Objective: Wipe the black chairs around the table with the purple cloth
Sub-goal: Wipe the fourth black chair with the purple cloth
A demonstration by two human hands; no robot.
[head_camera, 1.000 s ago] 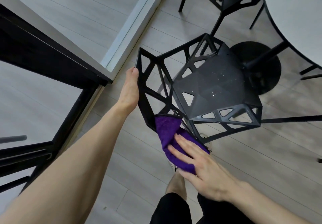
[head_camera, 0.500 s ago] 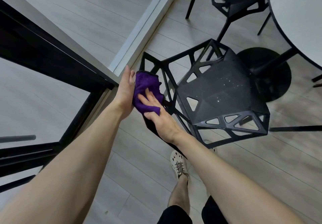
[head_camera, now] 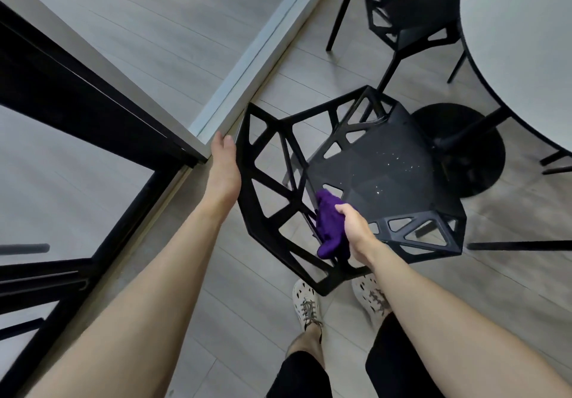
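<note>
Down from the top corner of the backrest to the joint where back meets seat, with the purple cloth, in the space of half a second. Bunched now in the right hand, fingers curled round it, one end hanging loose below the fist. Pressed against the struts at the rear edge of the seat of the near chair.

Back alone on the frame with the left hand, no longer sharing that corner with the cloth. Laid flat along the outer edge of the backrest, fingers straight, steadying rather than clasping; cannot tell whether the thumb hooks round the edge.

Probably done with the upper back, then, and starting on the lower struts and the seat. Pale specks scattered over the seat panel, apparently not yet wiped. Likely next: a sweep forward across that panel, keeping the left hand braced so the chair does not slide.

Further out, a second chair tucked near the white round table, well apart from both hands; no telling whether cleaned. Below the table, a round black foot on the pale plank floor. White shoes planted just behind the near chair.
</note>
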